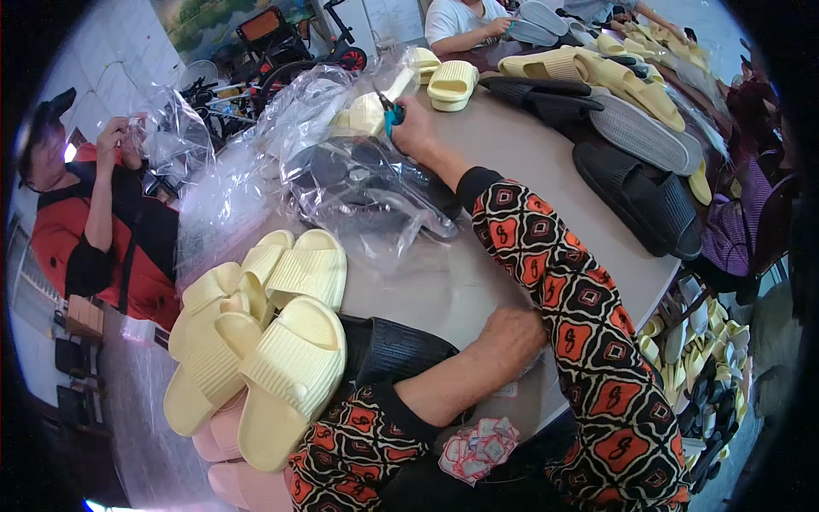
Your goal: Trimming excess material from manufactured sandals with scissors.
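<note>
Right hand (415, 128): at 12 o'clock, grip clamped on small teal-handled scissors (391, 112) beside a crinkly clear plastic bag (358, 183).
Left hand (510, 334): at 5 o'clock, flat on the desk (512, 154), holding nothing.
Advice: keep the blades off the soft ribbed yellow slides (281, 358).

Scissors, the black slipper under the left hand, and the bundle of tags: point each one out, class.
scissors (391, 111), head view, on the teal handles.
black slipper (401, 348), head view, on its ribbed strap.
bundle of tags (478, 448), head view, on its middle.
</note>
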Demonstrator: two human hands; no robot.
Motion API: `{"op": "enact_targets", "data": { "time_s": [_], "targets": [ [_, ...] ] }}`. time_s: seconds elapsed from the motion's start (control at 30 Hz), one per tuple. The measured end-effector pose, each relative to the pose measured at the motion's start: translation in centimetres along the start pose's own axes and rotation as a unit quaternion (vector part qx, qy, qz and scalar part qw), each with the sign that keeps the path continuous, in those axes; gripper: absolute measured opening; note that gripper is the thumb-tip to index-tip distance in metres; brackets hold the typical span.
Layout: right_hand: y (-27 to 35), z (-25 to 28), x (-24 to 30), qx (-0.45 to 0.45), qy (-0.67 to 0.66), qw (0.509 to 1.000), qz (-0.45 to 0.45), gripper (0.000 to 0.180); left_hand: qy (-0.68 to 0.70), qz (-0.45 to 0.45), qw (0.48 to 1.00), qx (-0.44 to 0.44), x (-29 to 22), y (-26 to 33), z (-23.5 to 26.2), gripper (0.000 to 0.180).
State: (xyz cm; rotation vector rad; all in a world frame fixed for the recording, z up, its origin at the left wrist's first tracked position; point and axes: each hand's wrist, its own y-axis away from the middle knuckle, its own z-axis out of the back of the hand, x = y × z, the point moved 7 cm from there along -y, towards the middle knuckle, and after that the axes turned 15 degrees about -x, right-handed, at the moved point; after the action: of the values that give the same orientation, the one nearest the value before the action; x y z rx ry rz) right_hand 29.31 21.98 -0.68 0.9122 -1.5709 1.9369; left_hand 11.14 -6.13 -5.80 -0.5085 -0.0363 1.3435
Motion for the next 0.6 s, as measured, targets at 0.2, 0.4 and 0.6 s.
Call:
{"op": "enact_targets", "data": {
  "time_s": [0.2, 0.4, 0.6],
  "targets": [
    [-2.4, 6.2, 1.3, -0.064, 0.035, 0.988, 0.139, 0.039, 0.065, 0.012, 0.995, -0.077, 0.8, -0.1, -0.1, 0.009],
    [3.4, 12.2, 13.3, 0.249, -0.146, 0.957, -0.009, 0.042, 0.082, -0.040, 0.984, -0.152, 0.7, -0.7, 0.7, 0.010],
    [20.0, 11.5, 24.9, 0.459, -0.232, 0.853, -0.088, 0.041, 0.052, 0.000, 0.972, -0.228, 5.1, -3.1, -8.1, 0.015]
  ]
}}
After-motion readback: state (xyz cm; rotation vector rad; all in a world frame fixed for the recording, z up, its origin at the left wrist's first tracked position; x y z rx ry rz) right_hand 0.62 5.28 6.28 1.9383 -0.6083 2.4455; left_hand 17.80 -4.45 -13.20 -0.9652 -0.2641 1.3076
